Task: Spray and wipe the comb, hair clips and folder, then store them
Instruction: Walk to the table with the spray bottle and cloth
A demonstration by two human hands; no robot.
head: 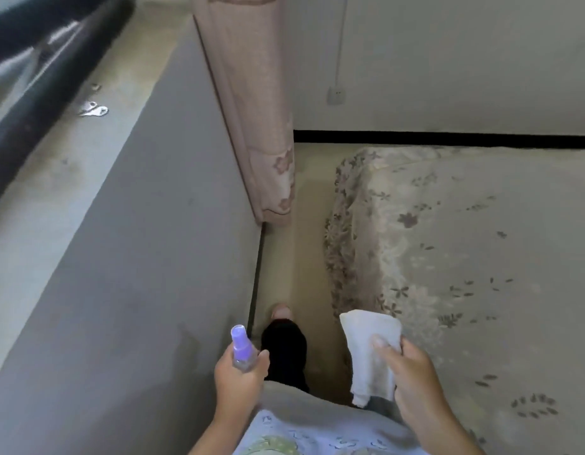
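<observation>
My left hand (239, 376) grips a small clear spray bottle (241, 348) with a purple cap, held upright near the bottom centre. My right hand (412, 372) pinches a white folded cloth (369, 349), which hangs down from thumb and fingers. No comb, hair clips or folder show in this view. Small white objects (93, 108) lie on the ledge at the far left; what they are I cannot tell.
A grey ledge (136, 257) runs along the left. A pink curtain (251, 110) hangs at its far end. A bed with a floral cover (465, 257) fills the right. Between them is a narrow strip of floor (304, 257) with my foot (281, 311) on it.
</observation>
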